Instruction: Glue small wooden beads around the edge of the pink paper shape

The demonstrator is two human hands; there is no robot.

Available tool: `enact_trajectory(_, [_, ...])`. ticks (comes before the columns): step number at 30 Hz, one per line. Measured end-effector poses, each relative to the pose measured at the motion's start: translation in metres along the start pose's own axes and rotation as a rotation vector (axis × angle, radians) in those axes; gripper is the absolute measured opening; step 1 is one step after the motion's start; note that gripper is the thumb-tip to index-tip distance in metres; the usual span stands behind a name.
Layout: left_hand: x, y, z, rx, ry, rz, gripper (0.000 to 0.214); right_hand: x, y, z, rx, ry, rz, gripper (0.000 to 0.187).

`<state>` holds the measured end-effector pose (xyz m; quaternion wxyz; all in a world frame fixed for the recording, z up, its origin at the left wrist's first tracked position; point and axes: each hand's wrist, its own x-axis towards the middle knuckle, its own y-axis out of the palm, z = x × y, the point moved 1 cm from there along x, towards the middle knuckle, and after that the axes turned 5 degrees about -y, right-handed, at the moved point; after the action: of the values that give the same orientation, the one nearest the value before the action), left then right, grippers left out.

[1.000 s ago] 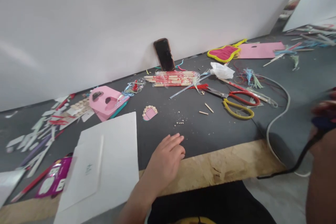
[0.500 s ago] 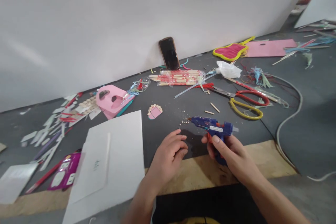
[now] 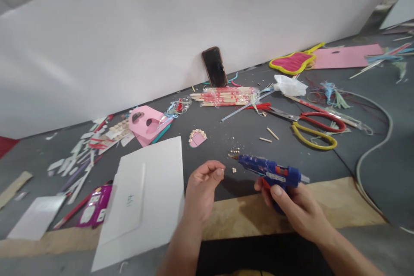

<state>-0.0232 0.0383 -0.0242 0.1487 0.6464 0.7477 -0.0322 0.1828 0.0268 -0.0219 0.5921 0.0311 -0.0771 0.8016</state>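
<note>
In the head view my right hand point(image 3: 294, 207) is wrapped round the grip of a blue glue gun point(image 3: 267, 168), whose nozzle points left. My left hand point(image 3: 203, 185) has thumb and forefinger pinched together, left of the nozzle; whatever small thing they hold is too small to name. Between the hands lies a little cluster of pale bits point(image 3: 234, 170), with more tiny pale bits point(image 3: 235, 151) just beyond the nozzle. Farther back on the dark table rests a small pink piece point(image 3: 198, 139), its rounded edge lined with cream-coloured bits.
Scissors with red and yellow handles point(image 3: 318, 129) lie at right, near a grey cable point(image 3: 388, 129). A phone point(image 3: 214, 67) leans on the wall behind packed sticks point(image 3: 226, 95). White sheets point(image 3: 161, 181) and a purple packet point(image 3: 96, 207) are at left.
My left hand's fingers have gone from loosely spread to a pinch. The glue gun has moved slightly nearer me. A small cluster of pale bits now shows between the hands.
</note>
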Motion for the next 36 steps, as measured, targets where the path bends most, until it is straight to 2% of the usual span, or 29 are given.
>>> enact_trajectory(3, [0.002,0.004,0.000,-0.291,-0.115,-0.030,0.021,-0.004,-0.002,0.001,0.012,-0.019,0.082,0.033])
enact_trajectory(7, [0.002,0.008,-0.003,-0.416,-0.140,-0.047,0.023,-0.006,0.000,0.002,0.033,0.010,0.123,0.034])
enact_trajectory(12, [0.000,0.009,-0.003,-0.445,-0.131,-0.059,0.021,-0.008,0.007,0.006,0.097,0.110,-0.037,0.036])
enact_trajectory(15, [-0.001,0.010,-0.003,-0.457,-0.139,-0.055,0.020,-0.010,0.009,0.005,0.135,0.142,-0.075,0.046])
enact_trajectory(21, [-0.003,0.015,-0.003,-0.516,-0.187,-0.033,0.019,-0.010,0.004,-0.003,0.119,0.096,0.077,0.049])
enact_trajectory(28, [-0.005,0.019,-0.003,-0.530,-0.208,-0.048,0.020,-0.010,0.003,-0.003,0.107,0.089,0.047,0.050])
enact_trajectory(31, [-0.005,0.019,-0.003,-0.531,-0.214,-0.048,0.020,-0.010,0.003,-0.003,0.093,0.085,0.082,0.048])
enact_trajectory(36, [-0.005,0.019,-0.002,-0.545,-0.216,-0.059,0.020,-0.008,0.000,0.000,0.058,0.048,0.115,0.034])
